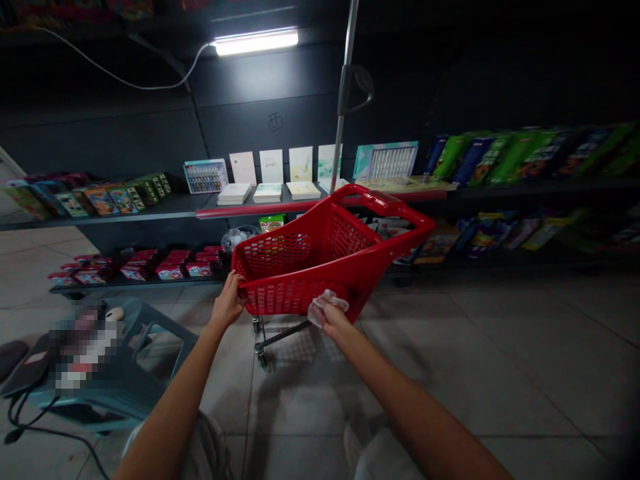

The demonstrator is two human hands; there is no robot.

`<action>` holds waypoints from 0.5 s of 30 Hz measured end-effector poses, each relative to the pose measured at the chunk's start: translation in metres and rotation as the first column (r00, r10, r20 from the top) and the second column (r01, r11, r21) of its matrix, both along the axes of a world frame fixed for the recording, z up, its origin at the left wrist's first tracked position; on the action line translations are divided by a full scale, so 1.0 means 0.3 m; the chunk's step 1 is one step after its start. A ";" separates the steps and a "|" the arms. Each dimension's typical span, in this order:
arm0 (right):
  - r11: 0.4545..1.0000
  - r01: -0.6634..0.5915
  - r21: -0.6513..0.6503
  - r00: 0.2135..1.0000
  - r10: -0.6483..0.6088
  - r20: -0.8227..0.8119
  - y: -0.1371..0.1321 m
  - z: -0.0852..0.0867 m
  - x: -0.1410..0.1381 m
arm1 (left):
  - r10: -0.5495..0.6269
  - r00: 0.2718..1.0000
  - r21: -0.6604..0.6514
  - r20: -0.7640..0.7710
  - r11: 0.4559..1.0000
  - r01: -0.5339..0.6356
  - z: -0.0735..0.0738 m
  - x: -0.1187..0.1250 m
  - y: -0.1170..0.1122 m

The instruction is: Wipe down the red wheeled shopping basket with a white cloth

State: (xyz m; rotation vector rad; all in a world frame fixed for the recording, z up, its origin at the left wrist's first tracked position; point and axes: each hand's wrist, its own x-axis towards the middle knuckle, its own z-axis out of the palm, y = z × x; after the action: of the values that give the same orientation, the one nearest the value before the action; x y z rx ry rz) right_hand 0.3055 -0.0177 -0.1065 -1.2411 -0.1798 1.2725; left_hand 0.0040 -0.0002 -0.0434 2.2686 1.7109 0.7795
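Observation:
A red plastic shopping cart (373, 270) stands side-on in front of me, its handle at the upper right and its wheels on the tiled floor. At the basket's left front corner, my left hand (230, 300) grips the rim, thumb and fingers closed over the edge. My right hand (331, 317) is closed on a crumpled white cloth (336, 300), which it holds against the lower side of the basket. Part of the cloth is hidden by my fingers. The basket's inside shows through its perforated walls.
Behind the cart runs a dark shelf (170, 202) with booklets, boxed pen sets and snack bags (515, 157). Red boxes (173, 265) fill the lower shelf. A blue-green plastic stool (145, 320) with cables and a blurred item stands at left. A lit tube lamp (257, 41) hangs above.

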 end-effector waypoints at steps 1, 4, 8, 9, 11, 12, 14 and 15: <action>1.000 0.025 -0.017 0.999 -0.026 -0.023 -0.006 0.004 -0.019 | -0.004 1.000 0.001 0.000 1.000 0.004 -0.001 -0.002 0.000; 0.996 0.065 -0.054 0.995 -0.069 -0.069 -0.013 0.020 -0.073 | -0.035 0.999 -0.009 0.003 0.999 0.035 -0.003 -0.009 0.000; 0.997 0.009 -0.081 0.991 -0.020 -0.131 -0.009 0.044 -0.152 | -0.068 0.997 -0.033 0.021 0.997 0.069 -0.003 -0.016 -0.003; 0.996 -0.022 -0.086 0.989 0.010 -0.145 -0.009 0.048 -0.175 | -0.056 0.998 -0.052 0.040 0.997 0.058 -0.003 -0.017 -0.003; 0.991 -0.094 -0.095 0.984 0.078 -0.160 -0.014 0.051 -0.223 | -0.025 0.995 -0.101 0.096 0.994 0.034 -0.005 -0.017 -0.003; 0.986 -0.133 -0.098 0.980 0.116 -0.160 -0.017 0.051 -0.250 | -0.018 0.992 -0.119 0.125 0.992 0.033 -0.005 -0.016 -0.002; 0.968 -0.230 -0.103 0.964 0.212 -0.159 -0.027 0.050 -0.307 | -0.021 0.986 -0.129 0.165 0.991 0.042 -0.003 -0.013 -0.003; 0.951 -0.292 -0.099 0.948 0.275 -0.161 -0.032 0.049 -0.339 | -0.020 0.985 -0.128 0.172 0.991 0.043 -0.001 -0.010 -0.005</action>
State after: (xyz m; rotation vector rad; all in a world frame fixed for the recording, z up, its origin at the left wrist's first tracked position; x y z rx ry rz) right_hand 0.2037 -0.0272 -0.0917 -1.2509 -0.1825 1.6394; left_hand 0.0009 -0.0018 -0.0436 2.0731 1.5963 0.8031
